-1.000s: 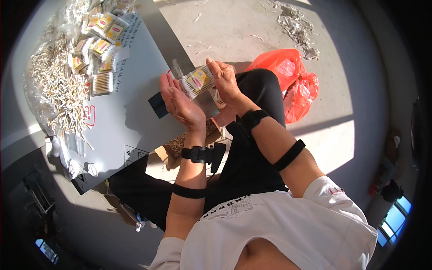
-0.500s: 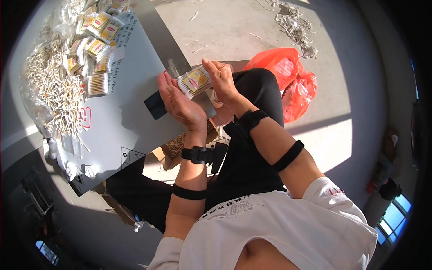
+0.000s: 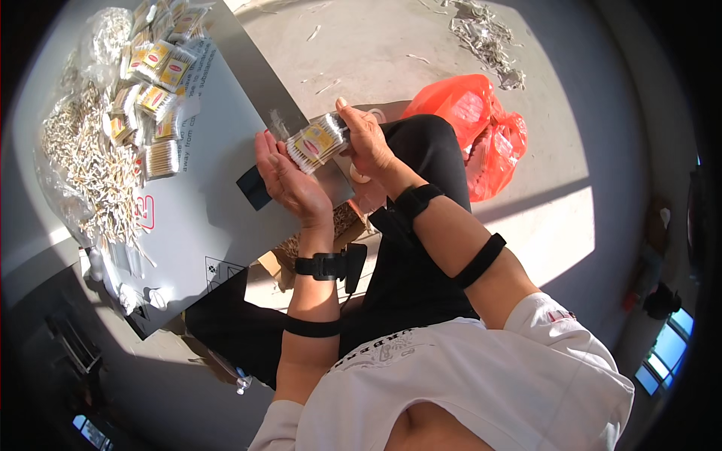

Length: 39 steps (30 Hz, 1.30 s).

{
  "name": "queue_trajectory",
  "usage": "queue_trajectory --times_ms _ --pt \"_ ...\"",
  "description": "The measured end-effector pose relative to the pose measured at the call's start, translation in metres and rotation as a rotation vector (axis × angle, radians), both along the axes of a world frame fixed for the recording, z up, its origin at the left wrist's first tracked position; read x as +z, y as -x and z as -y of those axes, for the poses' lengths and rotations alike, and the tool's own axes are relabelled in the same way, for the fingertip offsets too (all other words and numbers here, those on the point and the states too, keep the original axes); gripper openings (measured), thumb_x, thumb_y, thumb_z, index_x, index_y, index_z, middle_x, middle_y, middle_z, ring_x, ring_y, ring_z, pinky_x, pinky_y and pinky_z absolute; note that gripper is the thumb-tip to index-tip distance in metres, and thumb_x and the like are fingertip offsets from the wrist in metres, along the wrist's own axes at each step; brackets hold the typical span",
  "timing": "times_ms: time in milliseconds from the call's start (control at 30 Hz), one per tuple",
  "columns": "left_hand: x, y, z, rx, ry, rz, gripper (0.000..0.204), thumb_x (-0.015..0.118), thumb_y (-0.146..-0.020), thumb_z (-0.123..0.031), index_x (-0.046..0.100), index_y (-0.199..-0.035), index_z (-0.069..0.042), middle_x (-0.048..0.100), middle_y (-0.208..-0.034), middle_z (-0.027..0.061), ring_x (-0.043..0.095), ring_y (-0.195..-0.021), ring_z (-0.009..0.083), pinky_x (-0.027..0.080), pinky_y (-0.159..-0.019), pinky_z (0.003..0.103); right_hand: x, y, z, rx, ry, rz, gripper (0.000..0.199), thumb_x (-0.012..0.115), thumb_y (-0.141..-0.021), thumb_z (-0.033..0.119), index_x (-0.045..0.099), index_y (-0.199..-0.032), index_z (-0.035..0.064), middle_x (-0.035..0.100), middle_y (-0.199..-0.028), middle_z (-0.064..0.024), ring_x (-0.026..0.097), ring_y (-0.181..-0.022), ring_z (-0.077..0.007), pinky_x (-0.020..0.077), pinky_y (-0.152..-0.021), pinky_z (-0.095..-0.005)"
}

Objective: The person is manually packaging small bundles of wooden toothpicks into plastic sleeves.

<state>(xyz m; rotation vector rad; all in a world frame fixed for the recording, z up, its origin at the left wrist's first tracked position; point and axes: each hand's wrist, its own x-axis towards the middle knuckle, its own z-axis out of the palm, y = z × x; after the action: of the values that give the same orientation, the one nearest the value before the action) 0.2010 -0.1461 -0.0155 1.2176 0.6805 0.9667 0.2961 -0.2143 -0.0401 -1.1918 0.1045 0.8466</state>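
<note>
A clear packet of cotton swabs (image 3: 316, 143) with a yellow label is held over the corner of the grey table (image 3: 203, 180). My right hand (image 3: 366, 144) is closed on the packet's right end, its thumb on top. Against the packet's left lower side lies my left hand (image 3: 295, 184), palm up with fingers stretched out; whether it touches the packet I cannot tell. Several filled packets (image 3: 156, 101) are piled on the table's far left. Beside them a heap of loose cotton swabs (image 3: 101, 173) spreads over clear plastic.
Red plastic bags (image 3: 481, 135) rest on the floor right of my knee. Farther back lies a pile of scraps (image 3: 487, 37). Beneath the table's near edge an open cardboard box (image 3: 289, 248) holds more swabs. A dark flat piece (image 3: 254, 192) lies near the table edge.
Both hands and the packet have shifted slightly left in the picture, and the packet has turned a little, showing more of its label. The right hand keeps its hold.
</note>
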Motion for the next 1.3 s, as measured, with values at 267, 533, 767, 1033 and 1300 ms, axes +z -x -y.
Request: queue_trajectory --times_ms 267,533,767,1033,1300 --pt "0.000 0.002 -0.001 -0.009 0.023 0.046 0.062 0.037 -0.103 -0.040 0.028 -0.143 0.007 0.031 -0.149 0.0224 0.031 -0.139 0.0283 0.024 -0.115 0.037 0.002 0.005 -0.009 -0.087 -0.166 -0.214 0.043 0.057 -0.093 0.050 0.058 -0.078 0.0097 0.053 -0.063 0.0007 0.045 -0.047 -0.0097 0.0320 -0.040 -0.0252" --pt "0.001 0.001 0.001 -0.013 0.024 0.036 0.062 0.037 -0.103 -0.040 0.028 -0.143 0.007 0.031 -0.148 0.0220 0.030 -0.139 0.0283 0.024 -0.115 0.037 -0.007 -0.001 -0.011 -0.016 -0.085 -0.245 0.047 0.061 -0.089 0.055 0.058 -0.077 0.0098 0.050 -0.059 0.0000 0.038 -0.040 -0.0119 0.0259 -0.038 -0.0279" --pt "0.002 0.000 0.002 -0.017 0.018 0.023 0.061 0.035 -0.104 -0.037 0.028 -0.144 0.007 0.031 -0.148 0.0221 0.031 -0.139 0.0289 0.024 -0.115 0.038 -0.003 -0.001 -0.008 0.004 0.001 -0.122 0.048 0.067 -0.086 0.054 0.060 -0.070 0.0096 0.051 -0.055 0.0008 0.042 -0.041 -0.0098 0.0290 -0.038 -0.0268" --pt "0.002 -0.001 0.005 -0.023 -0.149 -0.092 0.062 0.032 -0.104 -0.037 0.024 -0.145 0.009 0.031 -0.148 0.0256 0.033 -0.139 0.0315 0.025 -0.115 0.040 0.000 0.002 -0.011 -0.085 0.099 0.286 0.045 0.067 -0.090 0.042 0.066 -0.069 0.0023 0.052 -0.058 0.0032 0.042 -0.054 -0.0058 0.0354 -0.048 -0.0257" --pt "0.006 0.000 0.011 -0.044 -0.388 -0.339 0.060 0.033 -0.105 -0.033 0.020 -0.147 0.008 0.028 -0.150 0.0281 0.033 -0.139 0.0343 0.025 -0.115 0.040 0.003 0.004 -0.012 -0.039 0.422 0.552 0.045 0.066 -0.092 0.037 0.069 -0.080 -0.0061 0.055 -0.060 -0.0002 0.045 -0.060 -0.0069 0.0427 -0.055 -0.0271"
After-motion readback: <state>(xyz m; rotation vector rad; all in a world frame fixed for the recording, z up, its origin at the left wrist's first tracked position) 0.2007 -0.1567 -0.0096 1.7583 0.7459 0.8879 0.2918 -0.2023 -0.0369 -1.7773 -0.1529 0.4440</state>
